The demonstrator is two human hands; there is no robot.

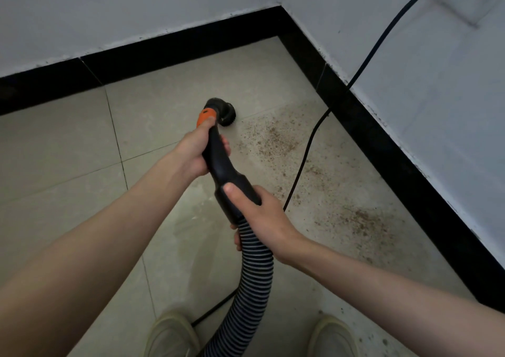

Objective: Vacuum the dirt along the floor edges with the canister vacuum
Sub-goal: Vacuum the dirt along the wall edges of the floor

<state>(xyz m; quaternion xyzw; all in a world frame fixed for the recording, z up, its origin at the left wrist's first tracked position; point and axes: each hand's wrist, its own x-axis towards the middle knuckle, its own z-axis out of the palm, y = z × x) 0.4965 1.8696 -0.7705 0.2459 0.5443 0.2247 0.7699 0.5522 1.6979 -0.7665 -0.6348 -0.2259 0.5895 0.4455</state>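
Head view, one frame, looking down into a room corner. Item: canister vacuum nozzle, black curved handle pipe [222,162] with an orange collar [206,117] and a round brush head [225,113] at its tip; the brush sits low at the tiled floor [68,151], whether touching it I cannot tell; the canister itself is out of view. Left hand [195,151]: fingers curled round the pipe just behind the collar, thumb laid along the top toward the orange part. Right hand [259,214]: wrapped round the cuff where the pipe meets the ribbed hose [252,274], thumb on top. Hose runs down between two pale shoes [170,335] at the bottom edge. Dirt [273,138]: brown specks scattered in a band along the right-hand black skirting [396,151], beginning just beside the brush and thickening into a second patch nearer the person. Power cord [306,151]: black, dropping down the white wall [437,83] and lying across the dirt band. Handling note, as judgement — the brush stands at the left margin of the dirt, so the step in hand is likely a sweep rightward into it. To do it well: keep the brush flat and low, steer with the front hand, let the rear hand feed hose slack, work slowly toward the skirting line, and lift or nudge the cord aside — specks under it would otherwise be missed.
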